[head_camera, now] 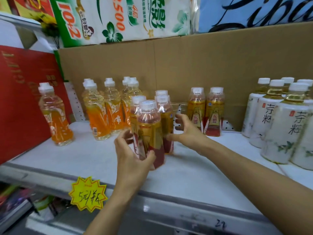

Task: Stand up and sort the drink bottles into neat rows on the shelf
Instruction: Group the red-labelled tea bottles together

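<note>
My left hand (133, 150) curls round the foot of the front gold-and-red bottle (149, 133), thumb across its red lower label, fingers behind. My right hand (183, 131) is spread, fingers relaxed, at the 3 o'clock side of the cluster of gold-and-red bottles (162, 116); I cannot tell whether its thumb touches the nearest one. The cluster stands mid-shelf, slightly toward the front.

These look full, so I judge them weighty for their size and top-heavy if nudged high. The plastic is thin and smooth, and the film label is likely slick, so I would grip low on the body, or push the group from both sides at label height instead of lifting by the caps.

The shelf (88, 156) is white, flat and smooth, so bottles should slide easily. At 10 o'clock stand the orange bottles (108, 112), with one lone orange bottle (54, 116) farther left against a red box (20, 99). At 2 o'clock two more gold-and-red bottles (205, 112) stand before the cardboard backing (186, 65); at 3 o'clock are the white tea bottles (277, 122). A yellow price tag (88, 194) hangs at 7 o'clock.
</note>
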The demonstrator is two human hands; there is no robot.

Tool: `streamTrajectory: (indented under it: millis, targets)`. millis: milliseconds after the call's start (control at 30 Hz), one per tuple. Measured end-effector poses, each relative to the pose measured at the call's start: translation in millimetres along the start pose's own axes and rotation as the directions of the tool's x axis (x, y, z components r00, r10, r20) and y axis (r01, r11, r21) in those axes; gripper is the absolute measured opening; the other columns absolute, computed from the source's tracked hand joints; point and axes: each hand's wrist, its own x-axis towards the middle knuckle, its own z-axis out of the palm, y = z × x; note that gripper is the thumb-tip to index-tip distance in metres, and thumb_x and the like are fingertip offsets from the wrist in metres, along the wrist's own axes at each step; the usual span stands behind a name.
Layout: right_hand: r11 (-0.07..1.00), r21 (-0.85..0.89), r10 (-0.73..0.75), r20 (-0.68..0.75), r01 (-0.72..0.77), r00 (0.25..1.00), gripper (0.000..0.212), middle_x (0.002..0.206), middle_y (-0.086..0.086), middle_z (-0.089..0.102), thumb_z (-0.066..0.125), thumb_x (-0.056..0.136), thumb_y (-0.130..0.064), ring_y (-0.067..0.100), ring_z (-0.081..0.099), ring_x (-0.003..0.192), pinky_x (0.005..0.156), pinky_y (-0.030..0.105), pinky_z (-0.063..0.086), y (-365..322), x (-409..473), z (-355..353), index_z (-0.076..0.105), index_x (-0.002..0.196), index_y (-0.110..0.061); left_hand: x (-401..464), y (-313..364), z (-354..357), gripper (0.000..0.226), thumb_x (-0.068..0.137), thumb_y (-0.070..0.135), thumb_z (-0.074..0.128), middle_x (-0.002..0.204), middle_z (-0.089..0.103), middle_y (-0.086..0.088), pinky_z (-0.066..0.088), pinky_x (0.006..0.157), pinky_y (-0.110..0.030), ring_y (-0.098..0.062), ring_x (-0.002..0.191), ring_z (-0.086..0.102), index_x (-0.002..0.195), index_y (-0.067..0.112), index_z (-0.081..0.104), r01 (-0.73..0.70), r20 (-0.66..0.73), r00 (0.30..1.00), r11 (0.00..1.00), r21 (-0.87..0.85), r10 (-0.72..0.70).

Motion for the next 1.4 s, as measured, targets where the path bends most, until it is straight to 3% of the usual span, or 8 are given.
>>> streamTrajectory:
  millis: [100, 200, 467, 600, 767, 900, 1133, 1400]
  targets:
    - [0.993, 0.112, 0.031, 0.075, -0.04, 0.997, 0.081, 0.12, -0.001, 0.062, 0.083, 0.073, -0.009, 0.005, 0.059, 0.103, 0.077, 0.014, 0.05, 3, 14, 19, 0.038, 0.14, -0.014, 8, -5, -6, 0.082, 0.078, 0.013, 0.081, 0.124, 0.049, 0.012, 0.049, 0.075, -0.009, 0.007, 0.102, 0.053, 0.135, 0.031, 0.026, 0.217, 0.347, 0.919, 0.975, -0.045, -0.189]
    - [0.989, 0.142, 0.033, 0.031, -0.037, 0.999, 0.072, 0.109, 0.0, 0.066, 0.085, 0.072, -0.012, 0.002, 0.063, 0.093, 0.066, 0.008, 0.049, 6, 16, 26, 0.045, 0.132, -0.013, 19, -8, -8, 0.083, 0.081, 0.021, 0.08, 0.115, 0.05, 0.021, 0.046, 0.077, -0.012, 0.003, 0.095, 0.054, 0.141, 0.033, 0.025, 0.228, 0.43, 0.876, 0.973, 0.033, -0.22]
    - [0.922, -0.367, 0.016, -0.288, -0.126, 0.958, 0.087, 0.115, -0.011, 0.055, 0.086, 0.053, -0.058, 0.013, 0.054, 0.106, 0.092, 0.041, 0.049, 16, -27, -14, 0.035, 0.119, -0.031, 20, -22, 2, 0.093, 0.064, 0.053, 0.086, 0.13, 0.045, 0.01, 0.049, 0.101, -0.037, -0.014, 0.12, 0.05, 0.137, 0.037, 0.031, 0.162, 0.376, 0.899, 0.967, 0.194, -0.226]
    - [0.973, -0.184, 0.105, -0.188, -0.14, 0.977, 0.096, 0.12, -0.01, 0.057, 0.093, 0.05, -0.045, 0.01, 0.058, 0.108, 0.099, 0.037, 0.048, 32, -43, -44, 0.036, 0.126, -0.032, 25, -17, 9, 0.103, 0.057, 0.049, 0.091, 0.131, 0.045, 0.015, 0.044, 0.106, -0.036, -0.01, 0.122, 0.047, 0.137, 0.04, 0.027, 0.121, 0.47, 0.861, 0.975, 0.186, -0.196]
    - [0.983, -0.043, 0.18, 0.016, -0.179, 0.984, 0.094, 0.115, -0.013, 0.062, 0.093, 0.059, -0.025, 0.003, 0.06, 0.1, 0.08, 0.015, 0.048, 41, -43, -47, 0.038, 0.134, -0.031, 34, -9, 19, 0.114, 0.054, 0.037, 0.096, 0.122, 0.053, 0.021, 0.038, 0.104, -0.027, -0.005, 0.117, 0.051, 0.142, 0.039, 0.025, 0.125, 0.638, 0.742, 0.977, 0.17, -0.206]
    - [0.984, 0.08, 0.166, -0.044, -0.162, 0.985, 0.086, 0.111, -0.01, 0.069, 0.092, 0.06, -0.02, 0.004, 0.065, 0.1, 0.082, 0.019, 0.052, 44, -37, -46, 0.047, 0.133, -0.029, 33, -6, 38, 0.104, 0.051, 0.042, 0.095, 0.12, 0.06, 0.02, 0.044, 0.103, -0.03, -0.007, 0.114, 0.057, 0.134, 0.042, 0.033, 0.107, 0.645, 0.747, 0.986, 0.128, -0.165]
    - [0.982, -0.084, 0.157, -0.126, -0.168, 0.98, 0.099, 0.115, -0.012, 0.063, 0.092, 0.056, -0.037, 0.006, 0.063, 0.105, 0.099, 0.033, 0.049, 49, -39, -62, 0.032, 0.134, -0.028, 42, -7, 64, 0.088, 0.063, 0.056, 0.085, 0.127, 0.055, 0.021, 0.048, 0.101, -0.032, -0.005, 0.116, 0.055, 0.13, 0.042, 0.029, 0.037, 0.667, 0.732, 0.986, 0.163, -0.138]
    - [0.961, -0.139, 0.17, -0.383, -0.239, 0.908, 0.08, 0.111, -0.007, 0.051, 0.087, 0.069, -0.028, 0.011, 0.051, 0.1, 0.087, 0.026, 0.041, 56, -35, -88, 0.035, 0.129, -0.017, 66, -8, 124, 0.079, 0.069, 0.041, 0.087, 0.126, 0.058, 0.008, 0.047, 0.104, -0.036, -0.014, 0.117, 0.057, 0.124, 0.028, 0.033, 0.099, 0.579, 0.796, 0.982, 0.163, -0.177]
